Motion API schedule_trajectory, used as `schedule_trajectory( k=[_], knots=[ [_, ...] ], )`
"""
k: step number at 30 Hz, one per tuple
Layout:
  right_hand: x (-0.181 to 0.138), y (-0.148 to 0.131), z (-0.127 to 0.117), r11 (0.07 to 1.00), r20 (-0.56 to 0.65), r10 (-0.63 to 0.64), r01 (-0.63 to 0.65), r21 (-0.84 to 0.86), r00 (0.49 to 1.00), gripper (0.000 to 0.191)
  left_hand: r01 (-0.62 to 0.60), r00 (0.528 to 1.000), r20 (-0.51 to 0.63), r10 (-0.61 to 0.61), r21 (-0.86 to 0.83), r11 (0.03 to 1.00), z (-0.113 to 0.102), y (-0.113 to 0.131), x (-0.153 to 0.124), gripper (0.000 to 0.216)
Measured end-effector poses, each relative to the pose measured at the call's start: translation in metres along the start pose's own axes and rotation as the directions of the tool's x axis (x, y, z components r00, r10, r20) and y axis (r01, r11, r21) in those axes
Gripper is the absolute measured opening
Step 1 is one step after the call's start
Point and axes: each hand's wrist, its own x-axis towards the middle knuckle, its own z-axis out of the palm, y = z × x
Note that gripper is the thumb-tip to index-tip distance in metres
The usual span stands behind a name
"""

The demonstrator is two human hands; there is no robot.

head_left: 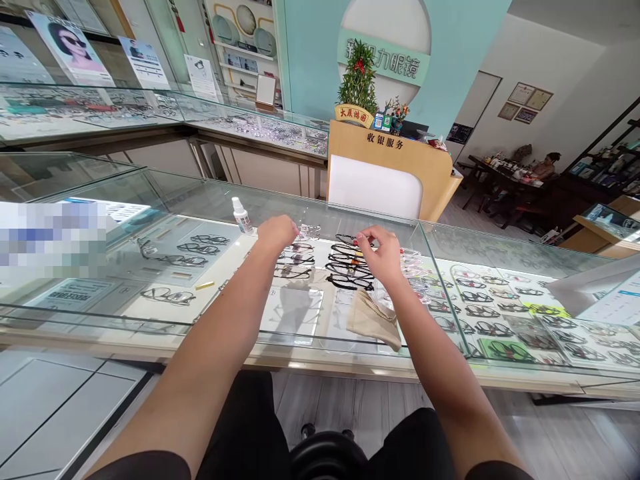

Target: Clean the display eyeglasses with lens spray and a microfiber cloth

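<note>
Over the glass counter, my left hand (277,233) is closed, its fingertips mostly hidden behind the knuckles. Clear-framed eyeglasses (310,231) lie right beside its fingers; I cannot tell whether it grips them. My right hand (382,252) pinches at the end of black eyeglasses (345,238) at the far end of a column. Below these lie several dark eyeglasses (350,277) in a stack of rows. Between my arms, another column of eyeglasses (295,260) runs toward me. A beige cloth (373,320) lies crumpled under my right wrist.
A white spray bottle (241,215) stands left of my left hand. Single eyeglasses (169,295) and a small gold bar (205,285) lie further left. Display rows of eyeglasses (480,297) fill the right side. Beyond the counter stands a wooden cashier desk (390,163); a person (546,167) sits far right.
</note>
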Motion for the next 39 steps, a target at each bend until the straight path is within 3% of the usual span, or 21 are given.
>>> schedule_trajectory(
  k=[5,9,13,16,18,24,32,39],
  knots=[
    [0.0,-0.001,0.0,0.999,0.009,0.027,-0.026,-0.023,1.0,0.028,-0.011,1.0,-0.022,0.011,-0.027,1.0,-0.013,0.0,-0.007,0.03],
    [0.001,-0.002,0.0,0.999,0.01,0.033,-0.033,-0.024,0.999,0.025,-0.198,0.975,-0.141,0.169,-0.226,0.954,-0.021,0.012,-0.024,0.025],
    [0.001,-0.004,0.002,0.996,0.073,0.031,-0.037,0.08,0.997,0.016,-0.387,0.917,-0.198,0.345,-0.648,0.656,-0.004,0.045,-0.047,0.038],
    [0.001,-0.004,0.004,0.992,0.104,0.036,-0.048,0.118,0.994,0.021,-0.429,0.871,-0.236,0.432,-0.793,0.432,0.015,0.069,-0.065,0.046],
    [0.001,-0.004,0.004,0.992,0.088,0.058,-0.068,0.11,0.994,0.028,-0.423,0.859,-0.241,0.452,-0.831,0.361,0.022,0.077,-0.072,0.044],
    [0.002,0.001,0.003,0.984,0.05,0.139,-0.144,0.104,0.989,0.028,-0.362,0.843,-0.178,0.508,-0.885,0.291,0.022,0.072,-0.071,0.045],
    [0.003,0.001,0.003,0.978,0.027,0.155,-0.158,0.135,0.987,0.026,-0.379,0.794,-0.185,0.579,-0.895,0.234,0.023,0.076,-0.074,0.05],
    [0.004,0.0,0.002,0.979,0.036,0.136,-0.14,0.149,0.99,0.024,-0.392,0.781,-0.204,0.591,-0.896,0.208,0.025,0.076,-0.072,0.044]
  ],
)
